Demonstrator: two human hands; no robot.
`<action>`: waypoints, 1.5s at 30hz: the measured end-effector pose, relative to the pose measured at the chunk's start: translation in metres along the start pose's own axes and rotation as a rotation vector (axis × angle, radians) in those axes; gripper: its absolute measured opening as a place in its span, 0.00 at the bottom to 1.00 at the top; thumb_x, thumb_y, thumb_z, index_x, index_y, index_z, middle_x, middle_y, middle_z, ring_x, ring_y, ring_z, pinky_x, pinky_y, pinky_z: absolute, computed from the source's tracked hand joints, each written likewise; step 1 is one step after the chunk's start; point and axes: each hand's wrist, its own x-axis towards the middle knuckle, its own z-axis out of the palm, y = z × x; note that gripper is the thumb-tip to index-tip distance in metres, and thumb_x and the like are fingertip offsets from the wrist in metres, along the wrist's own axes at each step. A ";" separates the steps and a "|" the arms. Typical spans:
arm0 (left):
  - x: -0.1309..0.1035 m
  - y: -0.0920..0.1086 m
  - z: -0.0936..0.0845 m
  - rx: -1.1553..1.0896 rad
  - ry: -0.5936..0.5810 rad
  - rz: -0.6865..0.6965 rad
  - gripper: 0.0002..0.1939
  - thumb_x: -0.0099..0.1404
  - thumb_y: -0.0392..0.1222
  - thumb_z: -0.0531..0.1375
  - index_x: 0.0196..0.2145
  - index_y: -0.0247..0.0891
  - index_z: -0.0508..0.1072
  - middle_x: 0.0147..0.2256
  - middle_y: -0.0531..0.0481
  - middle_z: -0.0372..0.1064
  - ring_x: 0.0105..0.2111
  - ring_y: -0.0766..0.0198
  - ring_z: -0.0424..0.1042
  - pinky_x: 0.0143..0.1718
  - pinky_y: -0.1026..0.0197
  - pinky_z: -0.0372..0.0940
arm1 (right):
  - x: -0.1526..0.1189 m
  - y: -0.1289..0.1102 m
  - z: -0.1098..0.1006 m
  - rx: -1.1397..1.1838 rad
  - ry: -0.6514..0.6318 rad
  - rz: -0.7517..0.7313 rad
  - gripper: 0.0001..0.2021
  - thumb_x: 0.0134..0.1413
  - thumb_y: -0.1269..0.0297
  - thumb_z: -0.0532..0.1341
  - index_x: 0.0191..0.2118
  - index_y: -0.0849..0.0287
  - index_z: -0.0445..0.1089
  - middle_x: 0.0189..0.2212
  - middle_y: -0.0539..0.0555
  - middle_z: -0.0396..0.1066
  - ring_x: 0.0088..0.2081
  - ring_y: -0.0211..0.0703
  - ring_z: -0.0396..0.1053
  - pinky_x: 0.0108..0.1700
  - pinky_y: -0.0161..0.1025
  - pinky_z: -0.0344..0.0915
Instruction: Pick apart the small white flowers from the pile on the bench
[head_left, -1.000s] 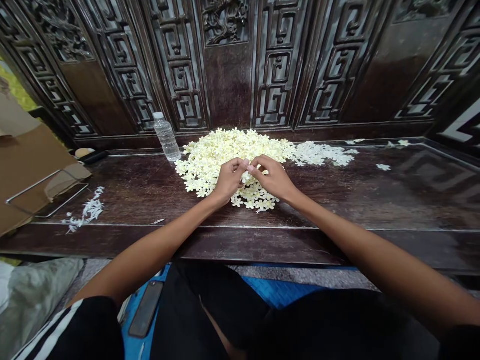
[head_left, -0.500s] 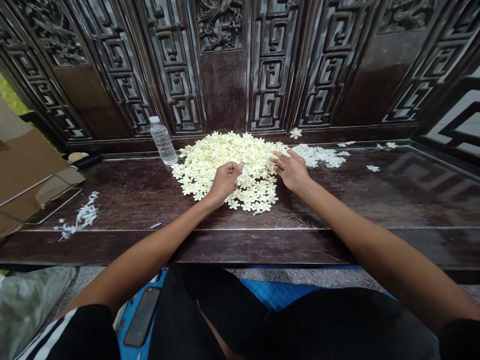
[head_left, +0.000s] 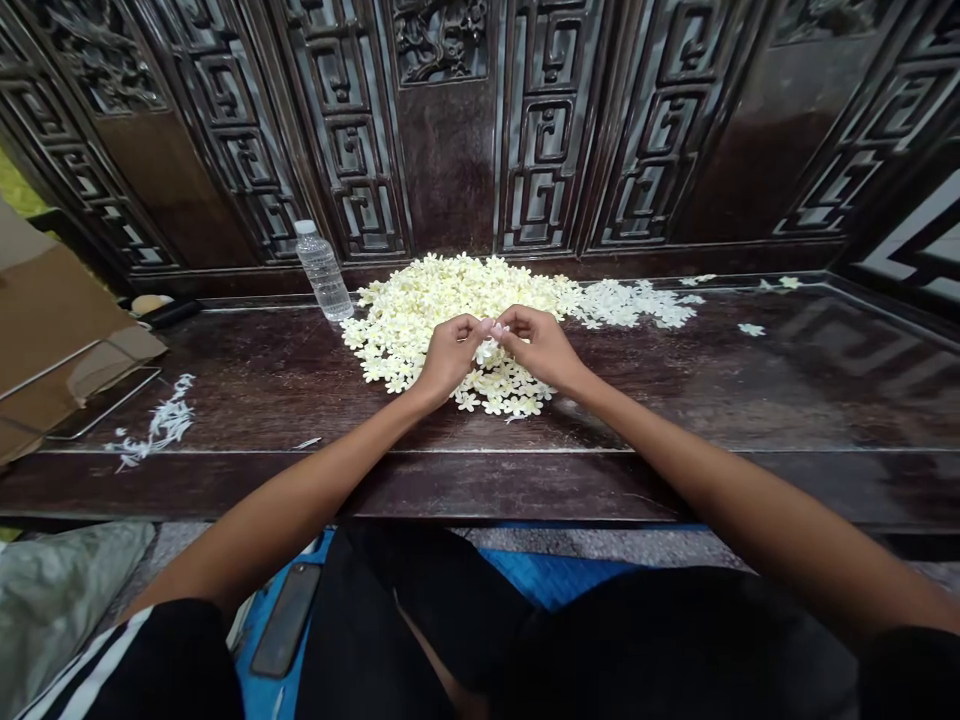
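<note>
My left hand and my right hand meet fingertip to fingertip over the front of a large heap of pale yellow flowers. Both are closed in a pinch. Between and just under the fingertips shows a small white flower, partly hidden by the fingers. Joining the heap on its right is a flatter pile of whiter flowers. The flowers lie on a dark wooden bench.
A clear plastic bottle stands left of the heap. Thin white scraps lie farther left, near a cardboard box. Single flowers are scattered at right. Behind rises a carved wooden back. Below, a phone rests on blue material.
My right hand has moved left from beside the heap and closed against my left fingertips. A white flower that was in the air above the right pile is no longer there.
</note>
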 end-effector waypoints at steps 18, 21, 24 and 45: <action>0.006 -0.011 -0.006 -0.275 0.010 -0.208 0.24 0.59 0.60 0.73 0.33 0.36 0.74 0.25 0.58 0.57 0.19 0.76 0.53 0.17 0.69 0.53 | 0.014 0.027 -0.058 -0.270 0.685 0.174 0.50 0.53 0.87 0.55 0.78 0.49 0.44 0.80 0.59 0.31 0.80 0.51 0.31 0.76 0.51 0.50; 0.006 -0.010 -0.006 -0.299 0.018 -0.212 0.22 0.62 0.57 0.72 0.33 0.35 0.74 0.28 0.55 0.61 0.20 0.77 0.57 0.18 0.70 0.54 | 0.008 0.012 -0.061 -0.494 0.582 0.189 0.56 0.50 0.90 0.57 0.80 0.47 0.37 0.79 0.63 0.12 0.79 0.62 0.21 0.75 0.60 0.48; 0.006 -0.008 -0.006 -0.283 0.011 -0.245 0.15 0.66 0.50 0.70 0.37 0.33 0.77 0.31 0.52 0.65 0.22 0.76 0.60 0.19 0.70 0.56 | 0.006 0.011 -0.057 -0.606 0.475 0.304 0.52 0.49 0.87 0.63 0.77 0.44 0.52 0.80 0.61 0.18 0.78 0.77 0.24 0.71 0.78 0.41; 0.001 0.004 -0.002 -0.334 0.028 -0.144 0.25 0.53 0.56 0.77 0.36 0.35 0.76 0.28 0.56 0.62 0.24 0.75 0.57 0.20 0.69 0.54 | 0.000 -0.014 -0.011 -0.416 0.025 -0.244 0.14 0.71 0.52 0.60 0.38 0.55 0.74 0.40 0.59 0.73 0.43 0.54 0.70 0.46 0.50 0.66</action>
